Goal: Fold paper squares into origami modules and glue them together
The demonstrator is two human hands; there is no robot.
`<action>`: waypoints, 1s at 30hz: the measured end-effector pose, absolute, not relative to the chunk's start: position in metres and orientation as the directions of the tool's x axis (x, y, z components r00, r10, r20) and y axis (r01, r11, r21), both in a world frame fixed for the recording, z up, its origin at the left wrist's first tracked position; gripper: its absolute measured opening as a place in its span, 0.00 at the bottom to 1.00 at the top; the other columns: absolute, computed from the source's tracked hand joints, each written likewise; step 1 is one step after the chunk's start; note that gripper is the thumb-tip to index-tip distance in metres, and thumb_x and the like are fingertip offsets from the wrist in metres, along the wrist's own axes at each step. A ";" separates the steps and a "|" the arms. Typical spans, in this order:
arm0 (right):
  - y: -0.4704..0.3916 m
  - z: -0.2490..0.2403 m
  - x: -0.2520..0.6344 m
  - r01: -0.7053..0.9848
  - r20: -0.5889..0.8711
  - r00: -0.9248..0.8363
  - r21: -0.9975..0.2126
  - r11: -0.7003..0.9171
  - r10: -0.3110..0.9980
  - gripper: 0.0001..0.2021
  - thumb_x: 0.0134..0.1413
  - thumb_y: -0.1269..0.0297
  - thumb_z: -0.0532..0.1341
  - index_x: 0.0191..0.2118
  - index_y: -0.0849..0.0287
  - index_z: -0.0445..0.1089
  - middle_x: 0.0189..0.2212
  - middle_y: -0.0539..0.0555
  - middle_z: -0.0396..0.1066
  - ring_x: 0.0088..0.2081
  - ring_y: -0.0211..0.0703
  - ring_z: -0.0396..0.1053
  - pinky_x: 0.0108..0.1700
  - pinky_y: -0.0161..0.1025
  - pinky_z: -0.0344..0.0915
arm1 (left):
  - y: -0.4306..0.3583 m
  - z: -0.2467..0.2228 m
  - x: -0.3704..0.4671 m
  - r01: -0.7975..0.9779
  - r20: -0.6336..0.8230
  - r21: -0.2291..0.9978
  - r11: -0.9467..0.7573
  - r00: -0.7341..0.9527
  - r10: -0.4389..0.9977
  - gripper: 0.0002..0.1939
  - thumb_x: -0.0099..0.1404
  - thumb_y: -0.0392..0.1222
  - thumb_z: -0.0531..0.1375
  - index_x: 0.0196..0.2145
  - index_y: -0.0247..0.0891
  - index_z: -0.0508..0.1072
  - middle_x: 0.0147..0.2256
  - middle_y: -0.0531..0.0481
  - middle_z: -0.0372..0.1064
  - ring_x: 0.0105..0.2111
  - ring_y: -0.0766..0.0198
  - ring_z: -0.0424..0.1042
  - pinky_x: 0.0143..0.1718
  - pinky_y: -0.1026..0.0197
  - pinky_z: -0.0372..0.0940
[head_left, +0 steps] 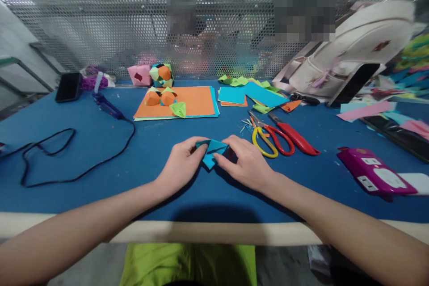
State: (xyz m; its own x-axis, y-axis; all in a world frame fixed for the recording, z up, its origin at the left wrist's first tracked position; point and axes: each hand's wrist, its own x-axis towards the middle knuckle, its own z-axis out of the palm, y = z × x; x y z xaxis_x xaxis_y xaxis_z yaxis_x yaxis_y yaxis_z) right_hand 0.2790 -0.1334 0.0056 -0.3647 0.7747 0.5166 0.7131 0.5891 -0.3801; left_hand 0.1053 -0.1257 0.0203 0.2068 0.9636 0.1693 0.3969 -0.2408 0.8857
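Observation:
A small folded piece of blue paper (212, 153) is held between both hands, low over the blue table near its front. My left hand (183, 161) pinches its left side, thumb on top. On the right side, my right hand (244, 161) grips the paper between thumb and fingers. Behind them lie an orange sheet (194, 100) on a paper stack, with folded orange pieces (152, 96) and a green folded piece (178, 109) on it. Scissors with yellow and red handles (275, 140) rest just right of my right hand.
A red-handled cutter (295, 136) lies beside the scissors, a purple case (377, 172) farther right. Blue sheets (232, 94) and green scraps are behind. A glue gun (107, 106) with a black cord and a phone (69, 87) lie left; a white backpack (362, 49) stands back right.

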 end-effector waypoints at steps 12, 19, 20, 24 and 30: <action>-0.128 0.001 0.279 0.718 0.438 -0.390 -0.406 0.565 0.810 0.11 0.55 0.68 0.53 0.23 0.56 0.53 0.20 0.47 0.57 0.24 0.37 0.54 0.31 0.36 0.51 | -0.134 0.038 0.102 0.394 0.024 0.905 -0.158 0.323 0.946 0.19 0.55 0.38 0.52 0.43 0.35 0.74 0.38 0.48 0.74 0.35 0.61 0.70 0.36 0.62 0.65; -0.129 0.002 0.280 0.696 0.462 -0.435 -0.371 0.614 0.773 0.10 0.56 0.69 0.53 0.24 0.57 0.55 0.21 0.48 0.60 0.25 0.36 0.55 0.32 0.36 0.52 | -0.128 0.036 0.100 0.427 0.016 0.886 -0.182 0.364 0.931 0.16 0.61 0.45 0.54 0.40 0.37 0.77 0.40 0.49 0.76 0.42 0.58 0.71 0.47 0.61 0.63; -0.129 0.003 0.279 0.691 0.458 -0.420 -0.399 0.603 0.784 0.10 0.56 0.68 0.53 0.24 0.57 0.56 0.21 0.48 0.60 0.25 0.36 0.56 0.32 0.36 0.52 | -0.128 0.035 0.101 0.435 0.020 0.879 -0.195 0.377 0.926 0.16 0.61 0.46 0.55 0.41 0.38 0.77 0.40 0.50 0.76 0.42 0.59 0.71 0.46 0.62 0.63; -0.129 0.007 0.278 0.630 0.400 -0.347 -0.570 0.527 0.848 0.08 0.56 0.68 0.54 0.26 0.58 0.60 0.23 0.49 0.62 0.26 0.37 0.60 0.30 0.34 0.55 | -0.128 0.031 0.100 0.442 0.063 0.861 -0.252 0.398 0.915 0.15 0.62 0.45 0.54 0.41 0.39 0.77 0.38 0.51 0.77 0.38 0.61 0.72 0.40 0.63 0.65; -0.130 0.011 0.276 0.549 0.359 -0.325 -0.682 0.484 0.875 0.07 0.55 0.68 0.55 0.26 0.59 0.62 0.22 0.47 0.63 0.24 0.35 0.60 0.28 0.33 0.56 | -0.131 0.028 0.098 0.541 0.159 0.753 -0.375 0.403 0.901 0.15 0.59 0.39 0.55 0.42 0.36 0.75 0.26 0.53 0.73 0.24 0.67 0.67 0.28 0.66 0.62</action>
State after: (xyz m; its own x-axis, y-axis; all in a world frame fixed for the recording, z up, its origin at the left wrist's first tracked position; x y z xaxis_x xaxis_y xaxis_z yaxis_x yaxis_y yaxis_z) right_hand 0.2764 -0.1305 0.0106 -0.3254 0.8748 0.3590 0.5490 0.4838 -0.6815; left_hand 0.0975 -0.1310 0.0278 0.4031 0.9013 0.1587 0.5413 -0.3747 0.7527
